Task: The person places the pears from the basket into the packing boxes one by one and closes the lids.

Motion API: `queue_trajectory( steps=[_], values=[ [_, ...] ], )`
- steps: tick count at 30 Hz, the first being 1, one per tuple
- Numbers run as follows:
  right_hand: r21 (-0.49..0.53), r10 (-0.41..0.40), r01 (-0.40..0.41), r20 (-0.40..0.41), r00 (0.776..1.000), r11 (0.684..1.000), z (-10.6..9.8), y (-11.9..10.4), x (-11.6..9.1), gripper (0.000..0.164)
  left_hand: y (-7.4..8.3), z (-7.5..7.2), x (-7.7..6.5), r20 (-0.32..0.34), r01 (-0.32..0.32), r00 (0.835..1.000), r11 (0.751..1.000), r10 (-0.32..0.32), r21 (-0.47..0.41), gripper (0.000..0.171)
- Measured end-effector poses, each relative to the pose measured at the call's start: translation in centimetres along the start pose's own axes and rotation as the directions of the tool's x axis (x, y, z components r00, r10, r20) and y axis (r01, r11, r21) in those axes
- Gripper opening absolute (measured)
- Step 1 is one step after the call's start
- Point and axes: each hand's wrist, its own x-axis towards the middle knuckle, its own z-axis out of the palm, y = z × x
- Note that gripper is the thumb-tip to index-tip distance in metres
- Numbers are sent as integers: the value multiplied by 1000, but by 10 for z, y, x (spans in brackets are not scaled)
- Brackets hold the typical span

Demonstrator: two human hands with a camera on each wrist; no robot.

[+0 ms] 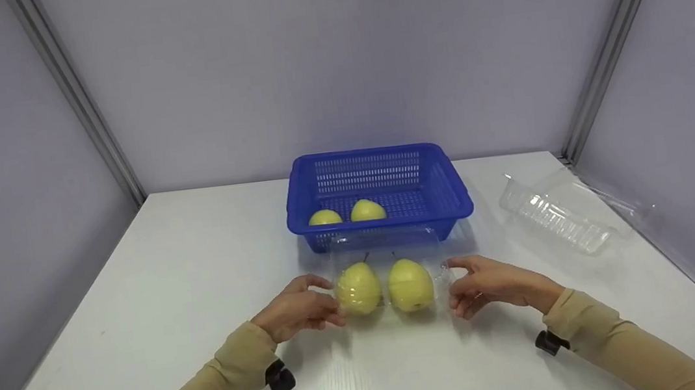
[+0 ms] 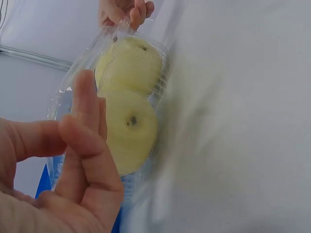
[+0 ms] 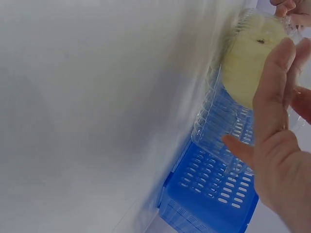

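Observation:
A clear plastic box [image 1: 386, 243] with ribbed sides lies in front of the blue basket. Two yellow-green pears, the left pear [image 1: 359, 289] and the right pear [image 1: 410, 284], sit side by side in it, stems away from me. My left hand [image 1: 301, 308] is at the box's left end, fingertips right at its side; in the left wrist view its fingers are loosely bent beside the near pear [image 2: 129, 126]. My right hand [image 1: 495, 283] is at the opposite end, its fingers [image 3: 272, 92] nearly straight along the plastic.
The blue basket [image 1: 383, 222] stands behind the box with two more pears, the left pear [image 1: 324, 217] and the right pear [image 1: 367, 210]. Another clear plastic box [image 1: 553, 217] lies open at the right of the white table [image 1: 141, 336]. Grey panels [image 1: 332, 59] enclose the back and sides.

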Motion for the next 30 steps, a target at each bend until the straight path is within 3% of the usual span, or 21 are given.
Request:
queue_trajectory(
  steps=[8, 16, 18, 21, 23, 24, 25, 27, 29, 30],
  values=[
    [-22, -19, 19, -14, 1000, 1000, 3, -5, 0, 82, -1, -7, -1, 17, 8, 1000, 1000, -8, -23, 50],
    [-48, -27, 28, 27, 999, 998, 4, -7, -1, 76, 2, -16, -8, 11, 7, 1000, 1000, -7, -24, 48],
    [-91, -49, 49, 2, 999, 995, 2, -9, -1, 69, 3, -20, -10, 3, 2, 1000, 1000, -2, -12, 47],
    [-215, -144, 119, -105, 984, 969, -2, -14, -1, 54, 3, -26, -12, -16, 5, 1000, 1000, -5, 10, 45],
    [-351, -260, 176, -209, 942, 920, -5, -17, 1, 41, 3, -30, -13, -22, 7, 1000, 1000, -7, 16, 45],
    [-443, -344, 204, -261, 902, 873, -7, -18, 2, 34, 3, -32, -13, -21, 8, 1000, 1000, -8, 17, 44],
    [-532, -427, 220, -304, 851, 818, -9, -19, 4, 28, 3, -33, -13, -18, 6, 1000, 1000, -6, 16, 44],
    [-689, -587, 220, -356, 727, 690, -14, -21, 8, 17, 3, -35, -13, -6, 0, 1000, 1000, 0, 14, 44],
    [-808, -713, 184, -355, 605, 559, -20, -23, 13, 12, 3, -37, -13, 8, -6, 1000, 1000, 6, 19, 44],
    [-847, -754, 162, -343, 560, 506, -22, -24, 15, 11, 2, -37, -14, 13, -10, 1000, 1000, 9, 23, 44]
  ],
)
